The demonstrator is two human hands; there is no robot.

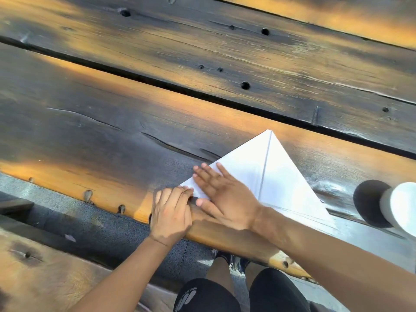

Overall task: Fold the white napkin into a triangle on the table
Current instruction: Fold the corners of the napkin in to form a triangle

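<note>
Head view: the white napkin (276, 176) is seen lying flat on the dark wooden table (112, 131), near its front edge, already shaped as a triangle with its apex pointing away from the person and a straight crease running from the apex down towards the base. The right hand (225, 197) is laid flat on the left part of the napkin, fingers straight and spread, so this grip is apart and merely pressing. The left hand (172, 210) is set at the napkin's left corner, fingers curled; the corner appears to be pinched between fingertips and thumb, though the contact itself is partly hidden.

The step in hand is judged to be the squaring and pressing of the left corner. It is done well if the layers are matched edge to edge at the tip before any pressure is applied. The flat palm should be kept as an anchor so the paper is not dragged across the table. The crease is best sharpened by sliding straight fingers outward from the middle line towards the corner, not inward, so that no bubble is trapped. Light pressure is advised, since thin paper tears or wrinkles easily.

A white and black cylindrical object (387, 203) lies at the right edge, just beside the napkin's right corner, and should be left undisturbed.
</note>
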